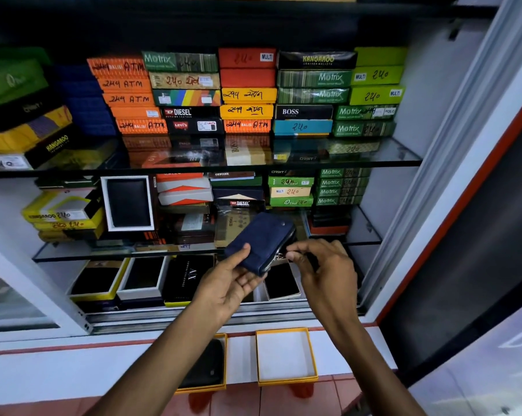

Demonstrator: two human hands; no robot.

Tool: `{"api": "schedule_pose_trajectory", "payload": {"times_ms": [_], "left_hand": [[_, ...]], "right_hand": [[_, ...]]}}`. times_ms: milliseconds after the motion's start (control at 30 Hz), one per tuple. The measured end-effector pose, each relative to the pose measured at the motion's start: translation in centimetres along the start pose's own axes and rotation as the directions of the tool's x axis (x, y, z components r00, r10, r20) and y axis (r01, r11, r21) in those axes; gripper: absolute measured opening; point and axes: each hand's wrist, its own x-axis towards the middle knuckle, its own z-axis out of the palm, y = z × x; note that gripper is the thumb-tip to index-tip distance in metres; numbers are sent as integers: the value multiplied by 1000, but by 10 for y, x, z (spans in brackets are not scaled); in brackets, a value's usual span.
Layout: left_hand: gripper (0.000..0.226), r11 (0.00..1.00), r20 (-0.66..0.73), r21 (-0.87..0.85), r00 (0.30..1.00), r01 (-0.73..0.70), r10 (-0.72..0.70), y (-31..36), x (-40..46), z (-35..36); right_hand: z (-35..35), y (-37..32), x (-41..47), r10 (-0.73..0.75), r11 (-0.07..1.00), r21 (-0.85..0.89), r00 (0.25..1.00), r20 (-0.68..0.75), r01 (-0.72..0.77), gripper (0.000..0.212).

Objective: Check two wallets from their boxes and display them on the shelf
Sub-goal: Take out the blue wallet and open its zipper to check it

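Note:
A dark blue zip wallet (261, 240) is held up in front of the middle glass shelf (103, 253). My left hand (229, 283) cradles it from below, thumb on its face. At the wallet's right edge, my right hand (322, 262) pinches the zip pull. On the white ledge below lie two orange-rimmed boxes: one empty with a white inside (285, 357), and one (223, 364) holding a black wallet (205, 367), partly hidden by my left forearm.
Stacks of coloured wallet boxes fill the upper glass shelf (373, 160). A black wallet in a white box (127, 202) stands upright on the middle shelf. Open boxes with black wallets (142, 276) lie on the bottom level. A sliding door frame (451, 145) runs on the right.

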Motion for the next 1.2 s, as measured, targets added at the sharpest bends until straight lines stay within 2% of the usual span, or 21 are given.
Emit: {"api": "schedule_pose_trajectory", "payload": {"times_ms": [133,233,333,400,533,667,767,833,900,967,1000,1067,1133,1200], "left_hand": [[22,999,46,53,999,-10,7,9,-6,-24],[29,981,142,195,989,13,-42,22,-15,-35],[32,924,226,380,965,39,-134,39,-22,-37],[46,892,283,447,935,69,-215,47,-25,-35],[58,856,345,505,882,113,-320,48,-28,-22],[44,821,367,563,861,96,-353,39,-33,-8],[24,849,322,518,894,108,-310,35,-40,-5],[26,872,275,480,926,100,-257,34,-43,-6],[30,885,240,463,953,57,-187,34,-41,-10],[37,878,187,478,977,4,-106,34,-37,-16],[38,869,172,493,983,-30,-64,34,-36,-18],[37,847,184,521,983,-105,9,32,-35,-21],[40,809,242,552,967,-200,74,27,-35,-23],[33,752,332,567,929,-336,165,22,-36,-27]], "right_hand": [[-13,16,14,30,999,35,999,-31,-29,9],[-20,23,28,9,994,108,995,96,-19,13],[-17,16,42,-78,976,214,970,231,27,14],[-12,12,54,-148,958,278,953,264,72,8],[12,2,72,-288,906,411,860,421,102,8],[39,4,74,-344,884,459,793,503,92,17],[41,19,68,-205,904,425,832,516,-40,23],[33,28,61,-28,841,478,863,505,-253,27],[17,34,48,209,712,484,811,547,-509,33],[-1,40,35,315,658,387,703,637,-646,54],[-8,40,29,311,632,377,668,676,-677,58],[-18,34,19,252,590,427,658,710,-686,44],[-26,28,13,179,620,479,707,684,-621,25],[-32,27,10,135,677,502,762,634,-537,25]]}}
